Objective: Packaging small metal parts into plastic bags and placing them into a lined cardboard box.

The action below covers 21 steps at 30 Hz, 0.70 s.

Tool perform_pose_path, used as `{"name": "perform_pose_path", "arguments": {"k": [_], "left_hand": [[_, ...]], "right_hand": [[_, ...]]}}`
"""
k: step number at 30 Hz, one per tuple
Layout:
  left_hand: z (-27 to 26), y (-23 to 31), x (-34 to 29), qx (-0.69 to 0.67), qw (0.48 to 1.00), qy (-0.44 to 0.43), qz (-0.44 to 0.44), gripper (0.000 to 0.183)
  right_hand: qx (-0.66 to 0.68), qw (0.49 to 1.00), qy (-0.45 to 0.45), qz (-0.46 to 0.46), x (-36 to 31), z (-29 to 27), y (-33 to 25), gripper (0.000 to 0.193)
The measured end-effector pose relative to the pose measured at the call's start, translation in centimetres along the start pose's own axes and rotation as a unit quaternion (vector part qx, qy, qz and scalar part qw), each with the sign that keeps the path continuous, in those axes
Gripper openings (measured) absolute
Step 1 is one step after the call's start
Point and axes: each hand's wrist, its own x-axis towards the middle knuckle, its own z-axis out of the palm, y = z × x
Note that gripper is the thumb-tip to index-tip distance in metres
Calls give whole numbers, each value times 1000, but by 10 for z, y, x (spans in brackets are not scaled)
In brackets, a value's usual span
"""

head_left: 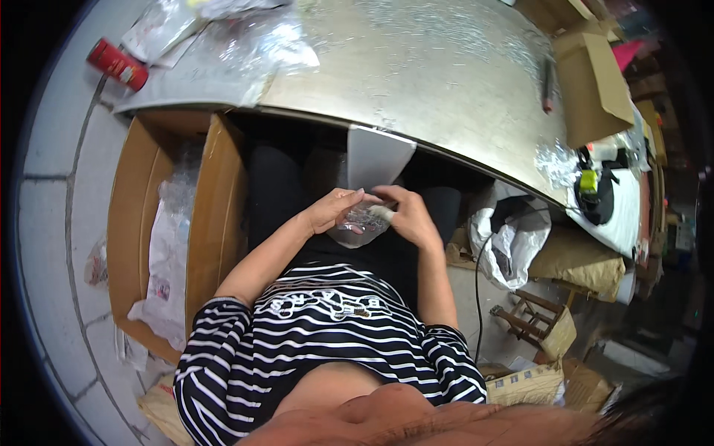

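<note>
Above my lap, my left hand [332, 211] and my right hand [412, 218] are close together with a clear plastic bag [358, 236] between them. Both sets of fingers are bent around the bag's upper part. Small bits seem to show through the plastic, too small to make out. One finger of my right hand wears a pale wrap [381, 213]. Just beyond the hands, a flat light-grey panel [378, 154] juts out from under the table edge.
The metal-topped table [416, 93] has shiny slivers strewn over its far part. Clear plastic bags [256, 44] lie at its left. An open cardboard box [216, 186] stands at my left, a white sack [513, 238] at my right. A red can [117, 65] is far left.
</note>
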Motion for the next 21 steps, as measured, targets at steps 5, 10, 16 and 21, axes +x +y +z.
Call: {"name": "perform_pose_path", "arguments": {"k": [5, 10, 16, 21], "left_hand": [[10, 16, -2, 11, 996, 30, 81, 62], [-3, 22, -8, -73, 991, -11, 115, 57], [6, 15, -3, -8, 998, -7, 63, 47], [1, 25, -11, -20, 995, 32, 88, 45]], "right_hand": [[-75, 997, 10, -34, 16, -13, -7, 15], [-7, 945, 327, 5, 3, -143, 12, 14], [-339, 778, 529, 13, -4, -246, 91, 12], [-454, 717, 528, 12, 13, -308, 147, 10]]}}
